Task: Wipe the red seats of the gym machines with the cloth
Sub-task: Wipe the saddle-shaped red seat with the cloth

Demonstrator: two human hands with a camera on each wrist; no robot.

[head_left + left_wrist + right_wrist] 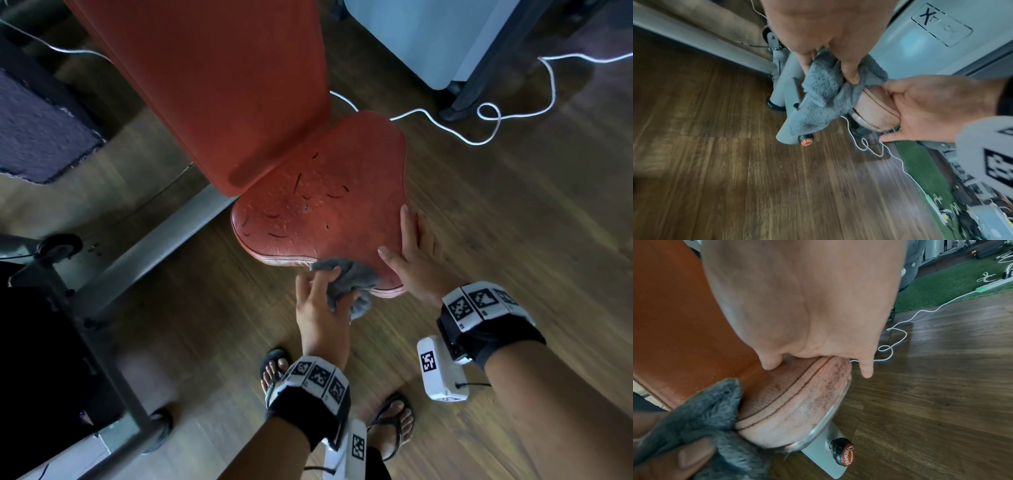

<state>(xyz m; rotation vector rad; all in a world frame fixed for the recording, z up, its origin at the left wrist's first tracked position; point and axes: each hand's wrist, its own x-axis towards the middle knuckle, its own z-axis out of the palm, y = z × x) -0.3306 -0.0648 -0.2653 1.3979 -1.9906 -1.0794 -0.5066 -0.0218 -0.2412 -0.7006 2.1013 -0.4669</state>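
The red seat pad of a gym bench fills the middle of the head view, scratched and speckled, with the long red backrest rising behind it. My left hand grips a bunched grey cloth against the seat's near front edge; in the left wrist view the cloth hangs over the rim. My right hand lies flat with straight fingers on the seat's right edge, holding nothing.
The grey steel frame runs left under the bench. An orange adjustment knob sticks out below the seat. A white cable loops over the wooden floor to the right, beside a pale grey machine housing. My sandalled feet stand close below.
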